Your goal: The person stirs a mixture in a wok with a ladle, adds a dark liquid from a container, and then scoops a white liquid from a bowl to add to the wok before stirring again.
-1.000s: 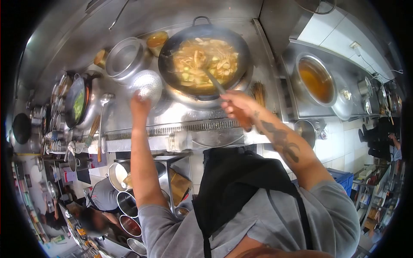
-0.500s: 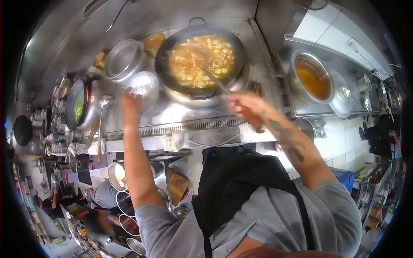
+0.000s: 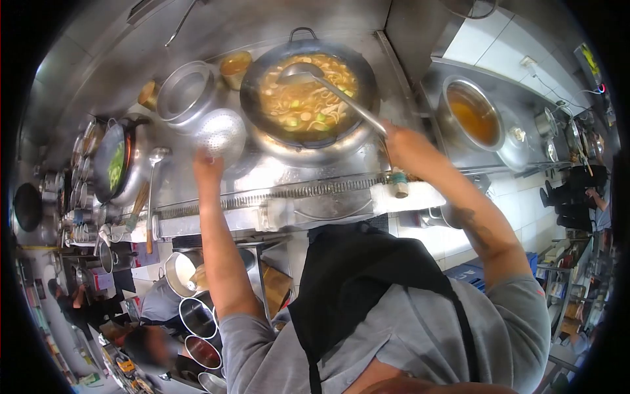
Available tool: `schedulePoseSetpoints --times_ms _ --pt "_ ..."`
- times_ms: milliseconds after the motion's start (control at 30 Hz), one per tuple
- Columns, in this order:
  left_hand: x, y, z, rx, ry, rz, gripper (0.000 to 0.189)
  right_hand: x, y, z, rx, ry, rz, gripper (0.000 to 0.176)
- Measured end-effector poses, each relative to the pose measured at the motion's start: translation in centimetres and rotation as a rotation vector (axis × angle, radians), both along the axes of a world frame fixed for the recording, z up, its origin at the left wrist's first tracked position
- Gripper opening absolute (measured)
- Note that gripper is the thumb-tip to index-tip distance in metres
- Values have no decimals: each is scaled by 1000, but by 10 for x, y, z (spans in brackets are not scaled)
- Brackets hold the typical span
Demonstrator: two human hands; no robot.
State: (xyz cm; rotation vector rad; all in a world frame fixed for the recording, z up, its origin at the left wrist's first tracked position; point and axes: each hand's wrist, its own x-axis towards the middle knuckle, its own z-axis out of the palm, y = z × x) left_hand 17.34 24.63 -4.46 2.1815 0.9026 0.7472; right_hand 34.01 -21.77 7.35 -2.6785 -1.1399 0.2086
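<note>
A large dark wok (image 3: pixel 246 102) holds a broth with noodles and vegetable pieces (image 3: pixel 321 105). My right hand (image 3: pixel 403 148) is closed on the handle of a metal ladle (image 3: pixel 351 104), whose bowl is raised over the wok's contents, near their upper left. My left hand (image 3: pixel 209 164) is closed at the lower edge of a round perforated skimmer (image 3: pixel 222 134), which sits left of the wok. Part of the skimmer's grip is hidden by my fingers.
Left of the skimmer stands a metal bowl (image 3: pixel 186 93), between two small tins. A second wok (image 3: pixel 113 161) with greens is at the far left. On the right is a basin (image 3: pixel 472 111) of brown liquid. Other people are visible at both sides.
The ladle has come up out of the broth, and my right hand has moved right and slightly up. My left hand has shifted slightly down and right, still at the skimmer.
</note>
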Motion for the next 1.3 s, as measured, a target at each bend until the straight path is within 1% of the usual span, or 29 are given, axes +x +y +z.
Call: schedulePoseSetpoints --times_ms 67,133,233,267,333,367,433,467,500,533,567,600,633,667,700,733,767,833,867,900,933,967,1000,1033,1067,1100,1167,1267,1300 --pt "-10 -7 2 85 28 18 52 -26 -18 45 -19 138 -14 45" --pt "-17 -8 1 -24 34 20 53 -46 -44 57 13 142 1 45" --pt "-16 0 -14 -125 66 28 53 -62 -71 68 -71 160 38 42" --pt "-17 5 -21 -147 82 34 53 -59 -71 64 -115 146 0 40" --pt "-13 -1 -9 17 154 -70 53 -49 -68 43 -207 120 -71 37" --pt "-10 -1 -4 95 193 -114 53 -41 -63 31 -207 95 -90 36" --pt "11 21 -3 204 321 -186 54 -18 -40 0 -207 43 -102 34" --pt "20 24 7 353 314 -240 51 -8 -26 -22 -100 111 -120 31" --pt "32 25 31 342 341 -254 50 1 -11 -46 3 184 -136 28" --pt "50 32 36 491 232 -234 48 4 4 -59 106 261 -150 26" --pt "70 32 96 382 471 -351 45 0 30 -61 251 628 -251 24" --pt "74 8 149 181 619 -390 32 -8 45 -56 398 988 -404 23" --pt "86 17 144 346 443 -330 28 -15 56 -49 536 1349 -573 23" --pt "90 11 154 405 441 -304 29 -29 51 -21 603 1376 -530 20" --pt "99 5 171 472 430 -290 31 -36 41 2 686 1392 -493 17" --pt "106 5 178 517 463 -334 30 -16 25 -5 577 1385 -516 18" --pt "112 3 182 557 497 -379 30 -8 15 1 621 1405 -553 17" --pt "118 -4 190 163 544 -411 38 -3 12 -4 512 964 -578 20" --pt "109 -2 190 54 548 -402 37 11 16 -22 392 805 -492 18" --pt "96 -5 189 7 546 -391 37 29 18 -48 312 667 -393 15" --pt "87 -10 189 -32 538 -381 36 39 27 -73 281 590 -324 13" --pt "79 -16 189 -47 529 -377 36 43 38 -94 304 618 -302 10" --pt "73 -19 189 -51 516 -375 35 39 51 -102 396 834 -410 10" --pt "69 -24 191 -57 507 -384 35 21 63 -84 466 1055 -483 10" --pt "67 -29 189 -71 498 -390 34 6 69 -71 569 1154 -507 11" --pt "66 -34 190 -93 483 -395 34 -2 66 -55 611 1264 -584 13" --pt "64 -40 189 -133 456 -411 33 12 68 -61 564 1795 -531 12" --pt "66 -52 190 -187 414 -438 31 53 54 -58 568 2532 -404 22" --pt "71 -57 191 -198 396 -457 31 4 66 -28 577 1698 -210 27"
